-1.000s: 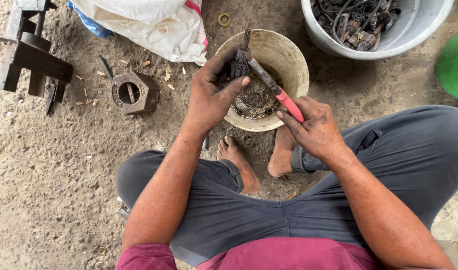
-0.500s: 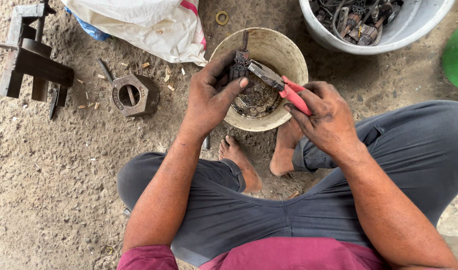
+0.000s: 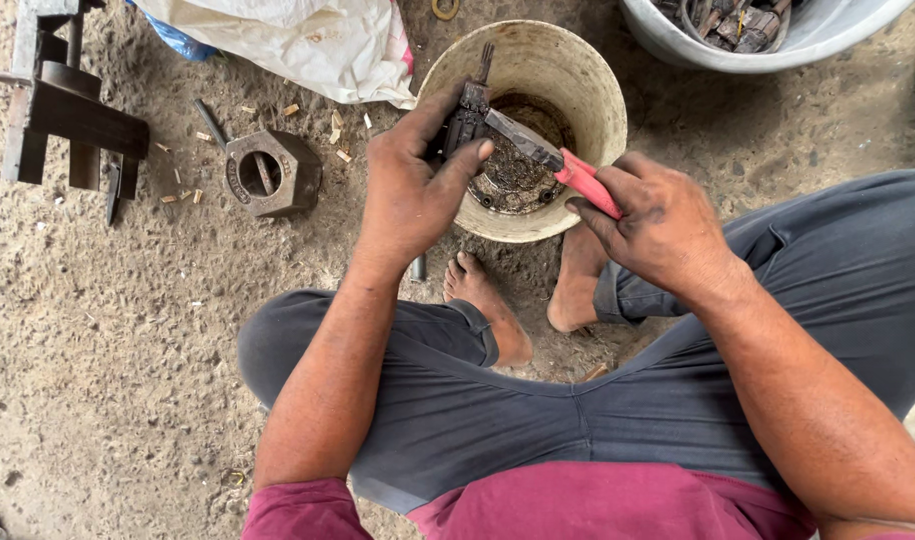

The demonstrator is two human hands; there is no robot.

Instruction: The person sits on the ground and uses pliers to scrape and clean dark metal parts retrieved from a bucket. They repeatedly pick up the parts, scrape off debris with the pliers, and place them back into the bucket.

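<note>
Over the round cream bucket (image 3: pixel 597 90): left hand (image 3: pixel 409 195) clenched on a dark, greasy metal part (image 3: pixel 464 120); right hand (image 3: pixel 660 222) gripping red-handled pliers (image 3: pixel 552 160), tip touching the part.

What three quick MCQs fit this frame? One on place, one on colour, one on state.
1. Where does the grey hexagonal metal block lie?
A. in the tub
B. on the sandy ground left of the cream plastic bucket
C. on the person's lap

2. What colour are the pliers' handles?
A. red
B. blue
C. yellow

3. What is the left hand doing?
A. resting flat on the ground
B. hanging empty
C. gripping a dark metal part over the bucket

Answers: 1 B, the block sits on the dirt beside the bucket; 2 A, red grips show in the right hand; 3 C, fingers wrap the part.
</note>
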